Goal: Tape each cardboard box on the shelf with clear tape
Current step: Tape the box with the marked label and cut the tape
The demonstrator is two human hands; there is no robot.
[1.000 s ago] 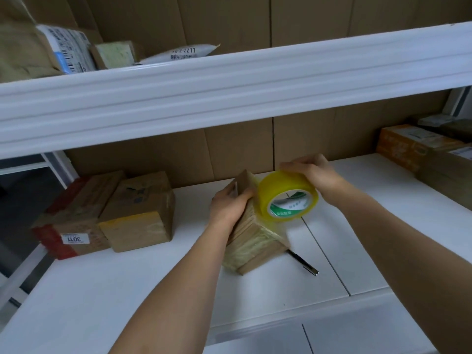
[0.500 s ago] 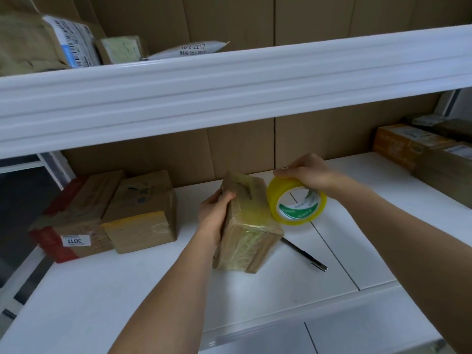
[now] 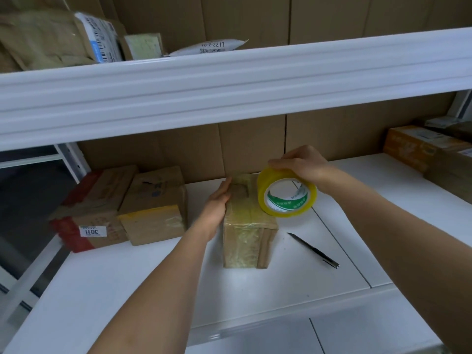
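From the head view we see the taped cardboard box standing on the white shelf; our left hand presses flat against its left side, while our right hand grips the tape roll at its top right edge.

Shelf, white, lower tier: one small cardboard box, wrapped in glossy tape, standing near the middle. Left hand lies flat against the box's left side, fingers straight. Right hand grips a roll of yellowish clear tape from above, over the box's far right corner. Black pen lies on the shelf just right of the box. Two taped boxes side by side toward the left edge. More boxes at the right edge. Upper tier: parcels.
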